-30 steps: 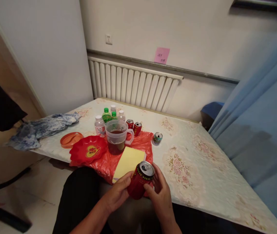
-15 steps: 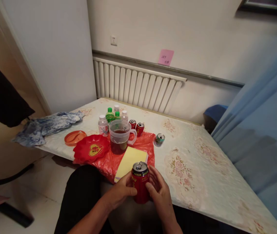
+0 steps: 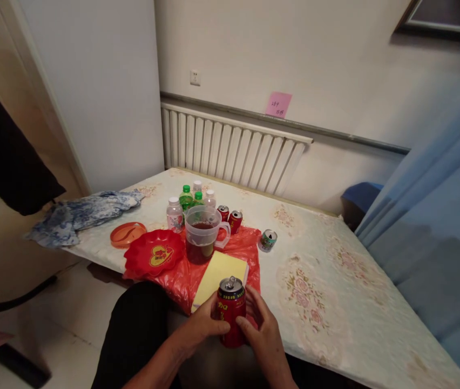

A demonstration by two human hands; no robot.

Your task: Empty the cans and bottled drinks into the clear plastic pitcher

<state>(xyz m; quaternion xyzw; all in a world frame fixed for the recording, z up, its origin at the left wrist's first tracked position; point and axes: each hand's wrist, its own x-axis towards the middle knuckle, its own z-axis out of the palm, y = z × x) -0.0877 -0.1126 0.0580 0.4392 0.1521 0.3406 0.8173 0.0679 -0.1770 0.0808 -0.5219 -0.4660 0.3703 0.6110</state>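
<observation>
A red drink can (image 3: 231, 308) stands upright between my two hands, its ring tab raised on the silver top. My left hand (image 3: 197, 328) grips it from the left, thumb across the front. On the other side my right hand (image 3: 265, 330) holds it too, thumb pressed to the front and fingers curved behind. Just beyond the can lies a yellow notebook (image 3: 224, 270) on a red plastic bag (image 3: 173, 286). Behind that is a clear plastic jug (image 3: 200, 237) partly filled with dark liquid.
A red scalloped plate (image 3: 139, 259) and an orange lid (image 3: 119, 233) sit left of the jug. Several bottles (image 3: 174, 216) and two red cans (image 3: 235, 222) are grouped behind it. A small green can (image 3: 268, 240) stands rightward on the flowered tablecloth (image 3: 306, 297). Blue-white cloth (image 3: 88, 210) lies far left.
The view has tilted up slightly, so the table things appear lower. My right fingers sit closer around the can. Both hands still hold it.
</observation>
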